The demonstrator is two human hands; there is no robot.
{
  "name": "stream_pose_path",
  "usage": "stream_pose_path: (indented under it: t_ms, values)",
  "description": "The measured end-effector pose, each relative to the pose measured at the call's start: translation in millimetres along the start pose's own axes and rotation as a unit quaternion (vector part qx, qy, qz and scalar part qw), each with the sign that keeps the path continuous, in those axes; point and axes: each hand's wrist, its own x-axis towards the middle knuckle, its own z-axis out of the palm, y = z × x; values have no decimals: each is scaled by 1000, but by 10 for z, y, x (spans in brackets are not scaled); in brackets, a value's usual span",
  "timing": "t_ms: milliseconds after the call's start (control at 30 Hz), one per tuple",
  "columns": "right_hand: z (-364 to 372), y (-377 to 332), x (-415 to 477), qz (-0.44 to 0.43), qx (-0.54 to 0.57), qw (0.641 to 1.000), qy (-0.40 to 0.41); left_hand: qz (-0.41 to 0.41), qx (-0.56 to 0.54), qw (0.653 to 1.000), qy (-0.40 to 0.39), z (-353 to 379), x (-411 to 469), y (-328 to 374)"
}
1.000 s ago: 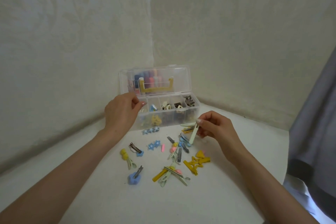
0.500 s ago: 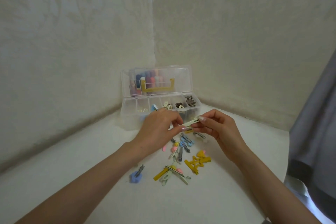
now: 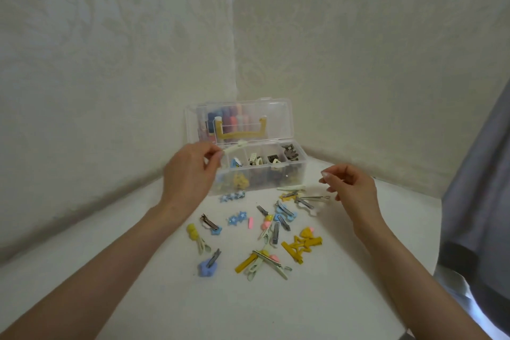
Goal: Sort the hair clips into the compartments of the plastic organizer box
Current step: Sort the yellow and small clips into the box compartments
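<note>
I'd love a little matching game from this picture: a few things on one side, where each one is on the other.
Things:
1. pale clip
2. blue flower clip
3. yellow handle
4. right hand

Places:
A. on the box lid
B. pinched in the left hand over the organizer box
C. nearest the camera, on the table
D. empty, above the loose clips

Pairs: 1-B, 2-C, 3-A, 4-D

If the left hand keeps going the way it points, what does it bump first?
Probably the organizer box. The left hand points right and away, holding a pale clip over the box's left end, so its dividers come first. Depth is hard to judge.
</note>
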Motion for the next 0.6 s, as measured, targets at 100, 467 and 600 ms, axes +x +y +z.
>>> stream_pose_path:
  t_ms: [100,467,600]
  values:
    - [-28,18,123,-18,-96,995,-18,-58,62,996,37,-75,116,-196]
    - [141,59,439,-57,-329,925,-180,-57,89,994,5,85,146,-251]
    - [159,106,388,-70,-331,924,-179,-41,96,995,-5,147,157,-276]
